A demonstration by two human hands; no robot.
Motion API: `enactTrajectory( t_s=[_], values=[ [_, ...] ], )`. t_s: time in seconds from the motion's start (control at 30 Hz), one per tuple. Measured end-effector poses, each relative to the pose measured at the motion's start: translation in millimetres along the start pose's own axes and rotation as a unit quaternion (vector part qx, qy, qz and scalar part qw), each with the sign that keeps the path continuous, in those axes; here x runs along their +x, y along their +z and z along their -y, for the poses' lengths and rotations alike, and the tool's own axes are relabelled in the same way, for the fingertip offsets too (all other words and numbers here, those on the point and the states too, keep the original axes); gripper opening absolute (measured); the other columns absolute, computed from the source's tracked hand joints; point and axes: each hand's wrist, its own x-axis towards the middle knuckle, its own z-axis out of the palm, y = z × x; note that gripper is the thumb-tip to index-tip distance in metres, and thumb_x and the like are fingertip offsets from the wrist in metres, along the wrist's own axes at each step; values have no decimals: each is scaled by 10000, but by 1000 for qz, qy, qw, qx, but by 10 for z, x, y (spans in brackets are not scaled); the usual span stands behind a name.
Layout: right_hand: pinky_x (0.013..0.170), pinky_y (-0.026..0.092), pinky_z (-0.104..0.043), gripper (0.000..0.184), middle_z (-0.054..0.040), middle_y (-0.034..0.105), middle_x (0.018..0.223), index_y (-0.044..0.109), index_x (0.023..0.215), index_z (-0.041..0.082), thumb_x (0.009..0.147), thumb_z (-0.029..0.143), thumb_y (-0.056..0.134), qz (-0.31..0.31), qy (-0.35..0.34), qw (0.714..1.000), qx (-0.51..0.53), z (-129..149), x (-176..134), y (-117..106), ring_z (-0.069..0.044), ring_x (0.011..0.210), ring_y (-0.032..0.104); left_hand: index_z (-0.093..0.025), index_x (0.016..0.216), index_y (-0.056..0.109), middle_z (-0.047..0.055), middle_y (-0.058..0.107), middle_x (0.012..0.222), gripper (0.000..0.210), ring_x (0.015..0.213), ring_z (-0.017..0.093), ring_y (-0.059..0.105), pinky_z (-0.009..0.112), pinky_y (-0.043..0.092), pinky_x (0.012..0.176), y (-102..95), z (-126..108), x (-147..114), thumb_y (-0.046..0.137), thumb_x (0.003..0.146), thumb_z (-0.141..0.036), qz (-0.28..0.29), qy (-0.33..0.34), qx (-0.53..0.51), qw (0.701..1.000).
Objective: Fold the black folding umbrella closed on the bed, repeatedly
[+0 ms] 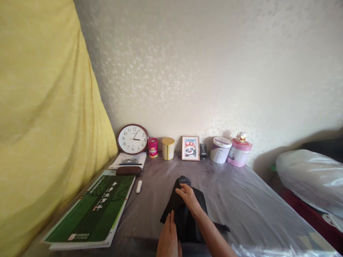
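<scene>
A black folded fabric item (198, 203), perhaps a bag, lies at the front middle of the table. A narrow strap (222, 227) sticks out from its right side, and a dark bunched flap (184, 180) rises at its far end. My right hand (189, 198) reaches across the fabric, fingertips resting on its upper part just below the flap, fingers a little apart. At the near left edge, my left hand (168, 235) lies against the fabric with its fingers stretched out straight. The underside of both hands is hidden.
On the left are green books (104, 210), a brown case (128, 171) and a white stick-like object (139, 186). Along the wall stand a clock (133, 139), pink tin (153, 147), yellow tin (168, 149), picture frame (190, 148), black device (203, 151) and two tubs (220, 150).
</scene>
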Motion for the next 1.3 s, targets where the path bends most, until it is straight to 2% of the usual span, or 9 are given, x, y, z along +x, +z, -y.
enactTrajectory(
  t_s=[0.17,0.47,0.53,0.63,0.77,0.87,0.97,1.2,1.3],
  values=[
    [464,426,-217,336,97,469,526,531,963,148,679,302,626,17,32,999,-22,-20,25,11,-92,480,526,-21,1373,180,151,237,1461,806,1349,224,235,319,222,1111,56,103,5,451,618,-103,-26,22,-17,999],
    [531,454,-234,270,19,655,622,481,1000,148,739,216,496,100,-14,990,-99,-44,15,45,-128,580,628,-5,1331,286,197,380,1380,673,1272,255,386,356,364,1037,134,372,-53,434,712,-222,-21,55,11,998],
    [545,454,-236,239,-4,684,673,499,968,159,735,209,480,122,-29,985,-117,-37,1,35,-131,610,632,15,1310,310,211,440,1335,661,1227,248,447,330,409,998,167,390,-95,444,703,-210,-65,44,31,996],
    [575,457,-243,209,-15,703,716,528,929,171,732,202,465,143,-57,975,-160,-8,-22,16,-134,632,636,-8,1253,388,209,538,1229,572,1153,248,520,336,462,940,151,368,-134,458,722,-207,-193,51,80,977],
    [652,459,-256,212,-11,712,729,555,919,172,735,193,453,155,-96,957,-227,48,-62,12,-139,667,644,-154,1184,468,140,565,1195,451,1086,234,566,341,514,868,15,266,-81,506,754,-284,-261,155,142,942],
    [668,454,-244,230,-5,718,759,572,927,181,746,177,431,170,-113,942,-267,80,-114,41,-136,692,652,-191,1227,437,137,499,1289,536,1148,268,520,388,504,893,-15,207,6,544,713,-296,-262,214,178,924],
    [680,445,-228,252,10,721,770,594,931,198,755,158,419,180,-134,924,-310,99,-189,91,-131,723,655,-180,1284,386,153,485,1305,638,1172,302,494,426,501,895,67,233,75,559,685,-316,-250,220,188,924],
    [745,448,-249,237,19,709,789,636,957,242,844,229,428,212,-195,911,-295,161,-380,62,-146,783,635,-123,1268,438,164,425,1357,642,1234,305,423,415,415,1000,147,147,54,516,632,-149,-140,105,138,975],
    [834,444,-289,281,-24,693,899,657,961,247,894,306,391,164,-255,915,-266,127,-411,-55,-173,906,603,-103,1325,355,132,360,1410,753,1264,288,375,399,356,1051,88,-6,28,503,586,-88,-113,47,99,987]
  ],
)
